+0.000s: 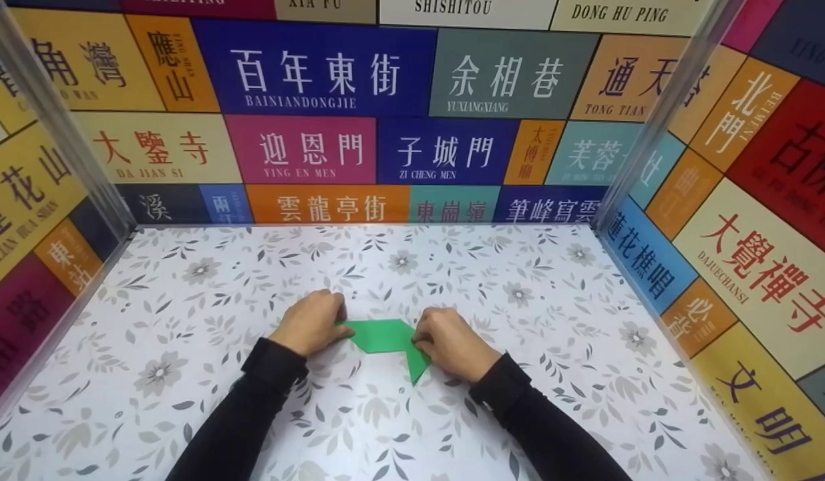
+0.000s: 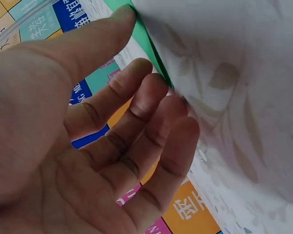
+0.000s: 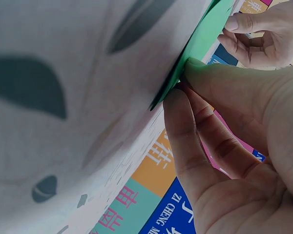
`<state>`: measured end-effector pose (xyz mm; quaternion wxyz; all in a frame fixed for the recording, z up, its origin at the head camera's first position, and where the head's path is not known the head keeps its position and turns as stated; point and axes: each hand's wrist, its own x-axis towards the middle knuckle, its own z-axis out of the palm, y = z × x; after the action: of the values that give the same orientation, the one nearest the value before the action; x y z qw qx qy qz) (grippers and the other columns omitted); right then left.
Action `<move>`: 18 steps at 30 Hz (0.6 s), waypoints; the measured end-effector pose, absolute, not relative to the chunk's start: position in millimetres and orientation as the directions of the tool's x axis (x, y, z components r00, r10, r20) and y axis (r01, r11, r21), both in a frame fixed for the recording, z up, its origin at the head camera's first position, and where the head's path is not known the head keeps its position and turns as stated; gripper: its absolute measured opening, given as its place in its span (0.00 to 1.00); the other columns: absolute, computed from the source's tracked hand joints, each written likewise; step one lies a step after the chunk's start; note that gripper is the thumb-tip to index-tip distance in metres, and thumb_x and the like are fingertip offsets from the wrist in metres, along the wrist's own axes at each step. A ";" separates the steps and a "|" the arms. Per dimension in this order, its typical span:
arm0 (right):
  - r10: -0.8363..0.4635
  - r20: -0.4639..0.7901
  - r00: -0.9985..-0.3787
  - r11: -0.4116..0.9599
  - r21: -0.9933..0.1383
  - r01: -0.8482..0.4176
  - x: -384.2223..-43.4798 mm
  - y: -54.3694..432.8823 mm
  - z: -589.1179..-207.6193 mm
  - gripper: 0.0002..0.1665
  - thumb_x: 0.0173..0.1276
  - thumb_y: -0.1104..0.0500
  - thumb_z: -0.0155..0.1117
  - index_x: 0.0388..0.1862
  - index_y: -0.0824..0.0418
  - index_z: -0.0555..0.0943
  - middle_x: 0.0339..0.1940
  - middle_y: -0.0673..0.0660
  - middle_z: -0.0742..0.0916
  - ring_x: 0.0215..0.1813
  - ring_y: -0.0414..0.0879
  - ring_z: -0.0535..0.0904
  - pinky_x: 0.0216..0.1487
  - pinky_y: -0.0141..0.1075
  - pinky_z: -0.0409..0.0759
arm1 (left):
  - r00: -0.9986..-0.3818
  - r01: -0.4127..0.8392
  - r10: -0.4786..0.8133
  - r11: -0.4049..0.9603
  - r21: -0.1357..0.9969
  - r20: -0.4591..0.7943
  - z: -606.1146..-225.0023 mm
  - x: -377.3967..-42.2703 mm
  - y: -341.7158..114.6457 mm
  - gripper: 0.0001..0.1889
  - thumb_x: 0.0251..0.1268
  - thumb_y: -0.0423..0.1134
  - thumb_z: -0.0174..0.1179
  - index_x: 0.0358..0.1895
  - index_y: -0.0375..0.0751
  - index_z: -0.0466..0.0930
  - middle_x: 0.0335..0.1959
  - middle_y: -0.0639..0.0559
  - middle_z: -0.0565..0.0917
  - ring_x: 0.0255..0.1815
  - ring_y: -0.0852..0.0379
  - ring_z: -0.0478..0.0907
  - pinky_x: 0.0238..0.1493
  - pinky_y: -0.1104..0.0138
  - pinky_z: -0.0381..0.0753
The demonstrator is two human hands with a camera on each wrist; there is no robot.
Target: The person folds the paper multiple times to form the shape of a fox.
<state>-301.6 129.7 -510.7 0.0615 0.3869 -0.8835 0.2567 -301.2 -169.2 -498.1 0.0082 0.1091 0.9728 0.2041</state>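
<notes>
A folded piece of green paper (image 1: 379, 335) lies on the patterned table, with a flat band running left to right and a pointed flap (image 1: 415, 364) angled down at its right end. My left hand (image 1: 315, 324) is at the left end, the thumb on the paper (image 2: 149, 46) and the other fingers loosely bent beside its edge. At the right end, my right hand (image 1: 455, 341) pinches the fold between thumb and index finger. The right wrist view shows that thumb on the green paper (image 3: 195, 46) and the index fingertip right at its edge.
A white table (image 1: 205, 321) printed with grey leaves and flowers spreads under both hands. Colourful panels with Chinese lettering (image 1: 312, 70) stand behind it and along both sides, joined by clear corner strips (image 1: 639, 140).
</notes>
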 end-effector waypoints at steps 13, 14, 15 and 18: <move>-0.651 0.312 -0.692 0.561 -0.417 -0.715 -299.8 129.9 -510.3 0.09 0.67 0.75 0.81 0.40 0.64 0.99 0.37 0.59 0.94 0.42 0.53 0.93 0.48 0.44 0.95 | -0.978 0.201 0.202 0.870 0.450 0.047 -502.0 -301.8 -172.2 0.11 0.69 0.40 0.85 0.40 0.40 0.91 0.41 0.46 0.87 0.42 0.49 0.83 0.51 0.49 0.89; -0.650 0.312 -0.693 0.561 -0.417 -0.715 -299.7 129.9 -510.1 0.09 0.67 0.75 0.81 0.40 0.64 0.98 0.37 0.59 0.94 0.42 0.53 0.93 0.48 0.43 0.95 | -0.977 0.209 0.205 0.871 0.445 0.059 -501.7 -302.0 -171.7 0.11 0.68 0.39 0.85 0.39 0.40 0.91 0.41 0.46 0.87 0.41 0.49 0.83 0.50 0.49 0.89; -0.650 0.311 -0.694 0.562 -0.418 -0.714 -299.6 130.0 -509.8 0.09 0.67 0.75 0.81 0.40 0.64 0.98 0.37 0.59 0.94 0.43 0.53 0.93 0.48 0.43 0.95 | -0.976 0.216 0.207 0.871 0.440 0.070 -501.3 -302.2 -171.3 0.11 0.68 0.39 0.85 0.38 0.41 0.91 0.40 0.46 0.87 0.41 0.49 0.83 0.50 0.50 0.89; -0.652 0.305 -0.694 0.563 -0.418 -0.713 -299.8 129.9 -509.6 0.09 0.67 0.75 0.81 0.41 0.64 0.99 0.38 0.58 0.94 0.42 0.53 0.93 0.48 0.43 0.95 | -0.975 0.221 0.206 0.876 0.429 0.082 -499.3 -302.1 -170.2 0.11 0.68 0.39 0.85 0.36 0.42 0.91 0.41 0.47 0.86 0.40 0.49 0.82 0.49 0.50 0.89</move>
<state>-299.8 129.9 -509.6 0.0581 0.3865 -0.8822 0.2625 -302.1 -170.2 -499.3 -0.0170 0.1104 0.9683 0.2234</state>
